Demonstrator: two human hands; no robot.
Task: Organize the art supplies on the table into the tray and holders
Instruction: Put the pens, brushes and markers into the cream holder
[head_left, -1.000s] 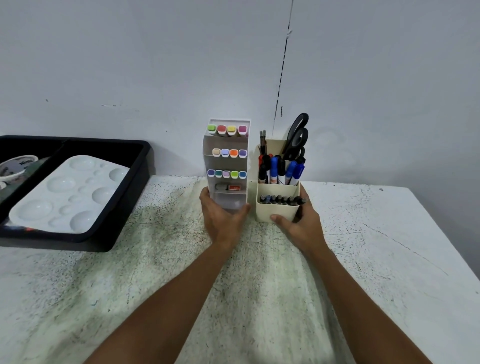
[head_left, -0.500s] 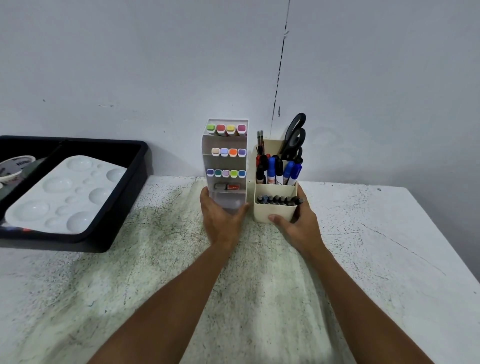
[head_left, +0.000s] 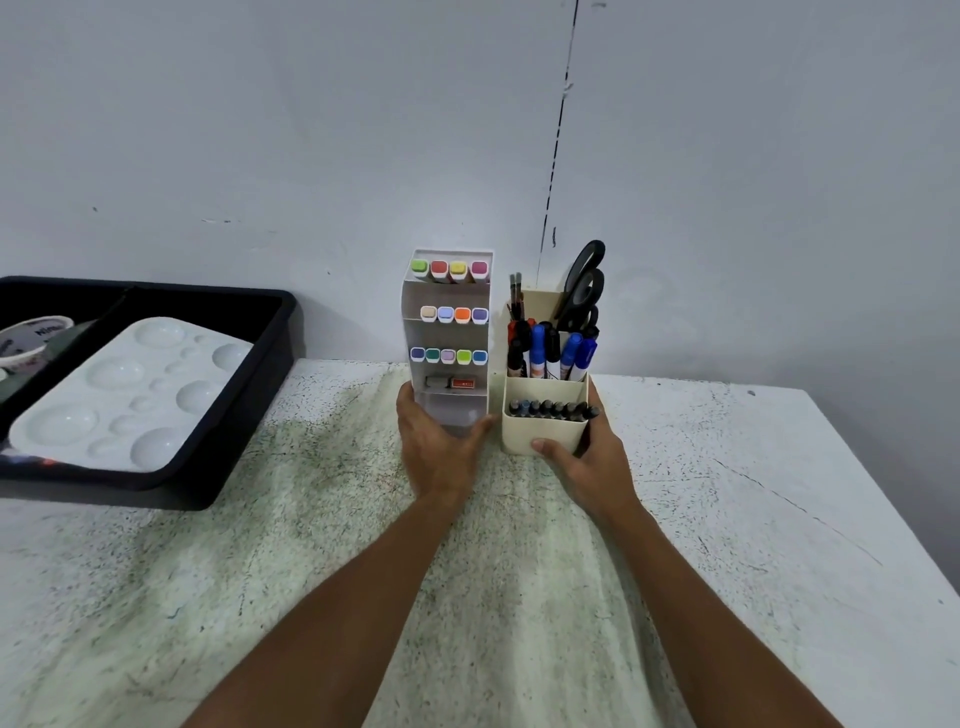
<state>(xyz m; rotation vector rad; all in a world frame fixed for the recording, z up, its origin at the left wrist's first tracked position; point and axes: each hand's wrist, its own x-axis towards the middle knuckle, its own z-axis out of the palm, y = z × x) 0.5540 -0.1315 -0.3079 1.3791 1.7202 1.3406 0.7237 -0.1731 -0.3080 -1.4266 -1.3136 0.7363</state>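
A tall white marker rack with rows of coloured markers stands at the back of the table. Beside it on the right is a cream pen holder with black pens in front, blue and red markers behind, and black scissors at the rear. My left hand grips the base of the rack, thumb at its right corner. My right hand grips the lower part of the pen holder, thumb on its front, fingers round its right side.
A black tray sits at the left with a white paint palette in it and a round white container at the far left. The wall is right behind the holders. The table's right edge slants toward me.
Both hands stay on the two holders. The holders have shifted very slightly; otherwise nothing has visibly changed.
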